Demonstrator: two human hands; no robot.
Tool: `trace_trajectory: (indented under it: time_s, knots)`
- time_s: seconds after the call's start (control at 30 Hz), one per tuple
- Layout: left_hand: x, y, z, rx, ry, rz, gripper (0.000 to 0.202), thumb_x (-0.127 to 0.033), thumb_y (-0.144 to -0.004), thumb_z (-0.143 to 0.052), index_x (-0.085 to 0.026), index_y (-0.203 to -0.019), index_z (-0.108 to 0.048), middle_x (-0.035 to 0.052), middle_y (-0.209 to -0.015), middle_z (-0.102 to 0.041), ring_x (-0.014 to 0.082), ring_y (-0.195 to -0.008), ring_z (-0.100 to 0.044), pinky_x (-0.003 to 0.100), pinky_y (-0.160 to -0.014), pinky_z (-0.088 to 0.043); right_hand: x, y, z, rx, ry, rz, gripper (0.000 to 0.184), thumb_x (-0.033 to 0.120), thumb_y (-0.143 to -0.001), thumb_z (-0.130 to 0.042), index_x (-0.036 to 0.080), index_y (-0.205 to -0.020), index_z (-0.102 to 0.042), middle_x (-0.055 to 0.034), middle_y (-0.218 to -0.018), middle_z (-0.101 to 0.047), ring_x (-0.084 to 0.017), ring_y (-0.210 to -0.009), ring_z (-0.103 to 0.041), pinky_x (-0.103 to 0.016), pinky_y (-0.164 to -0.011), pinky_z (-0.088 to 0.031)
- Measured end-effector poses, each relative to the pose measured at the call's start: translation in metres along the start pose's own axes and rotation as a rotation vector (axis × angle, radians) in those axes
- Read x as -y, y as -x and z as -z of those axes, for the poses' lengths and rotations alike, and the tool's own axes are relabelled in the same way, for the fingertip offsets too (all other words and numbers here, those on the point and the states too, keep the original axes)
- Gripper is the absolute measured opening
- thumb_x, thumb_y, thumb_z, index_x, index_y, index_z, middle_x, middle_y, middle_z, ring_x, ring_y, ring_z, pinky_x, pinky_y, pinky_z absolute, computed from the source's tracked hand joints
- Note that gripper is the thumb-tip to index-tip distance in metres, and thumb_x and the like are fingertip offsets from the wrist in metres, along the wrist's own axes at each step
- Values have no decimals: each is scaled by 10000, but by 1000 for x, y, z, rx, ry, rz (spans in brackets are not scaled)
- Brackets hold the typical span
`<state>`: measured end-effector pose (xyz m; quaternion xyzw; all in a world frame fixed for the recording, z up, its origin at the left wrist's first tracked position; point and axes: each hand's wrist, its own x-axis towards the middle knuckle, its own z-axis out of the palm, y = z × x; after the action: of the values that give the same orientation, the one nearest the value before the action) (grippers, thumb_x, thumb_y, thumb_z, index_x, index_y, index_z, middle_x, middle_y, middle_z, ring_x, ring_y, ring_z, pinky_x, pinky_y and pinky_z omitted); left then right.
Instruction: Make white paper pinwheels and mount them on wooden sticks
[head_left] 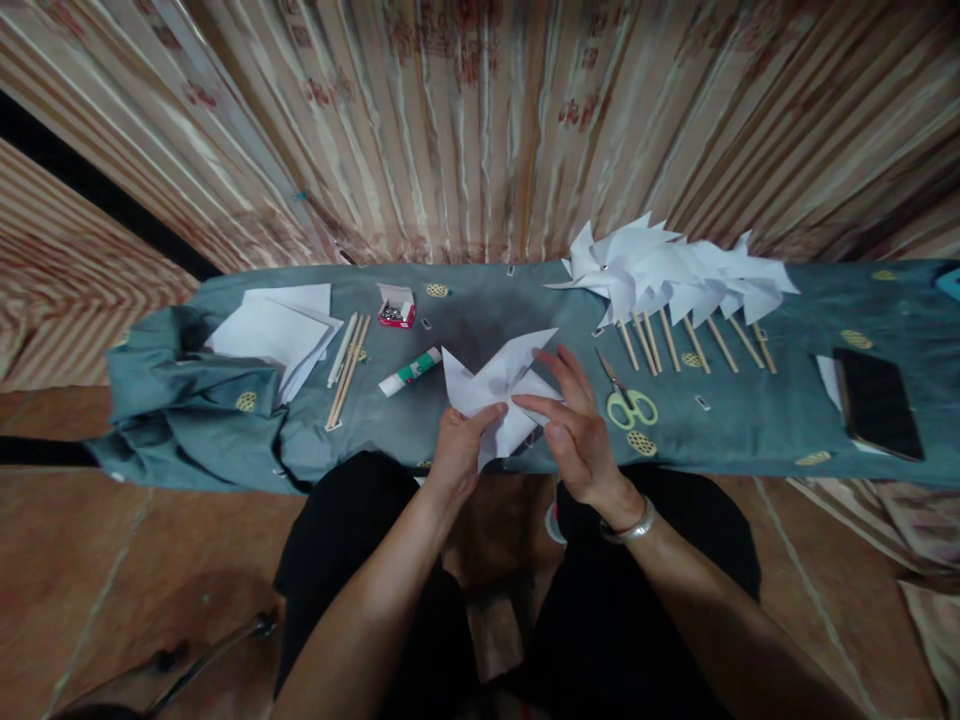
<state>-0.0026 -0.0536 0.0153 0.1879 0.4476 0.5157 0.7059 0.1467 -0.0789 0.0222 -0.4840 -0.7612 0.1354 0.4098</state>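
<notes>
A white paper pinwheel (504,385) with folded, pointed blades is held just above the near edge of the cloth-covered table. My left hand (459,445) grips its lower left side, the thumb pressed on the paper near the middle and the other fingers hidden beneath. At the right, my right hand (581,430) has its fingers spread, and its outstretched index fingertip touches the pinwheel near its centre. A glue stick (410,372) lies just left of the pinwheel. Green-handled scissors (628,402) rest beyond my right hand.
Finished pinwheels (675,265) on wooden sticks overlap at the back right. A phone (877,403) lies far right on the table cloth (787,400). On the left are paper sheets (274,325), wooden sticks (349,370) and an open small red box (396,307) of metal pieces. A curtain (480,130) hangs behind.
</notes>
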Motion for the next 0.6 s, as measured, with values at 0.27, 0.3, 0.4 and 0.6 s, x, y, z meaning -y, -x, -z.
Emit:
trace_trajectory:
  time_s: [0.27,0.3,0.4,0.6]
  knots:
    - [-14,8,7,-42,68,13,384,-193,-492,-849,-94,-847,-740,78,-760,-766,208,-667,-705,316,-698,-550,-22,-12,2,-298,-293,-381,407,489,-962,-442,227,-1014,-749,-89,-1377,-596,-308,-1320,-511,-556,-1108,-392]
    - [-18,11,7,-46,72,12,393,-193,-490,-852,-96,-853,-739,78,-760,-765,212,-677,-709,319,-704,-552,-27,-15,-1,-338,-368,-432,352,479,-923,-529,217,-995,-753,-104,-1306,-646,-305,-1230,-588,-544,-1058,-449]
    - [-28,22,6,-29,83,16,405,-204,-483,-860,-99,-854,-738,78,-751,-762,229,-707,-717,320,-703,-558,-36,-29,-10,-335,-531,-568,290,456,-802,-689,209,-937,-760,-87,-1018,-765,-258,-915,-717,-468,-884,-569]
    - [-71,36,6,5,130,-56,419,-235,-499,-858,-120,-881,-728,61,-741,-759,271,-793,-735,355,-767,-580,-24,-88,-30,118,-339,-259,309,462,-831,-624,189,-827,-768,-47,-762,-765,-216,-671,-701,-340,-626,-576]
